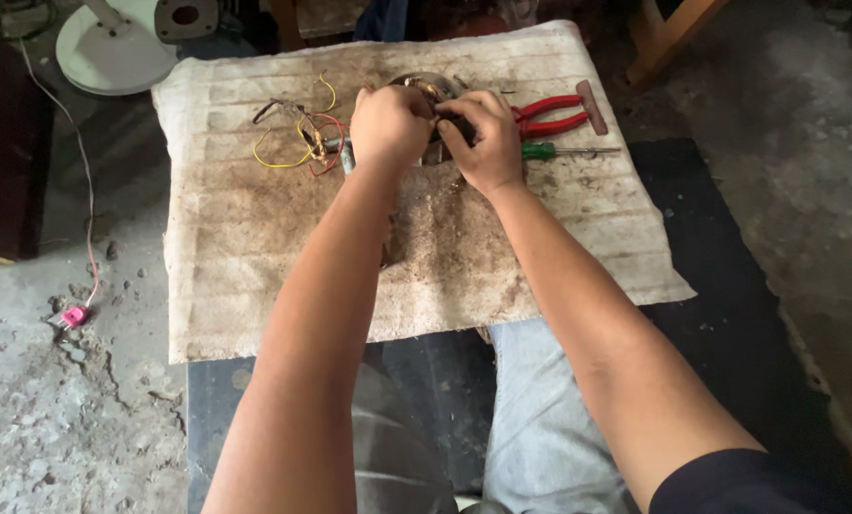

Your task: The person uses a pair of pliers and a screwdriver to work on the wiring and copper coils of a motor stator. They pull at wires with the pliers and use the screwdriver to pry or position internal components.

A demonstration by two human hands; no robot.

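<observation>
**Hands on a Mostly Hidden Metal Part**

The round metal part [424, 88] lies largely hidden beneath both hands. The left hand [389, 126] is clenched over it; the right hand [484, 140] pinches a dark piece, hard to identify. Wires [302, 138] lie left of the grip; pliers [551, 115] and screwdriver [559, 150] right. Stained cloth [254, 247] below; concrete floor [55, 419].

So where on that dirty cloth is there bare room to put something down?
The cloth is bare on its near left, beside the left forearm, and near right below the screwdriver. The far middle is crowded: both hands, wires, red pliers.
</observation>
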